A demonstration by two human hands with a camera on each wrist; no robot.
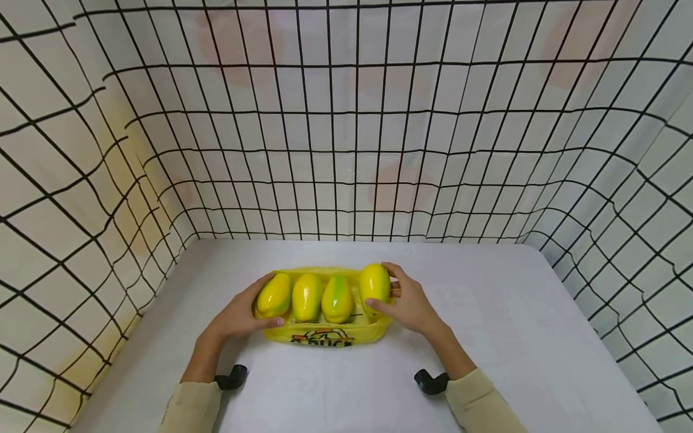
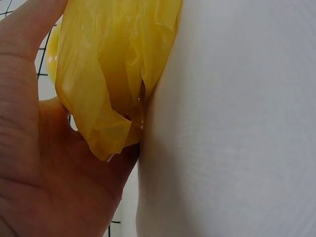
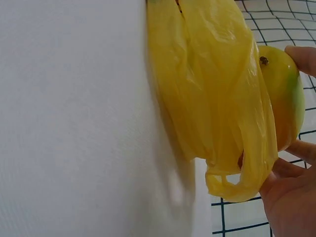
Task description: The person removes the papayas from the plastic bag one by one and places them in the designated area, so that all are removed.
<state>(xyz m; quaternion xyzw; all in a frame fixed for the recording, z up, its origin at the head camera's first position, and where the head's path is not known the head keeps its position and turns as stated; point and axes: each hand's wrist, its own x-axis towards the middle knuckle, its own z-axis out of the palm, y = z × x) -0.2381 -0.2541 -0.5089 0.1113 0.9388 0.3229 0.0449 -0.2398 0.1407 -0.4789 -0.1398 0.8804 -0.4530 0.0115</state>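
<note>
A yellow plastic bag (image 1: 325, 332) with dark print on its front lies on the white table, with several yellow mangoes in a row on it. My left hand (image 1: 240, 314) grips the bag's left end beside the leftmost mango (image 1: 274, 295), thumb in front. In the left wrist view the crinkled bag (image 2: 118, 64) fills the space by the palm. At the other end my right hand (image 1: 409, 300) holds the rightmost mango (image 1: 375, 282) between thumb and fingers, above the bag's edge. The right wrist view shows this mango (image 3: 284, 98), greenish on one side, behind the bag's loose handle (image 3: 237, 190).
Two more mangoes, one plain yellow (image 1: 307, 297) and one with a green streak (image 1: 337, 299), sit between the hands. Black wire mesh (image 1: 356, 150) stands along the back and both sides of the white table (image 1: 335, 397). Dark wrist-worn mounts (image 1: 431, 382) sit near the sleeves.
</note>
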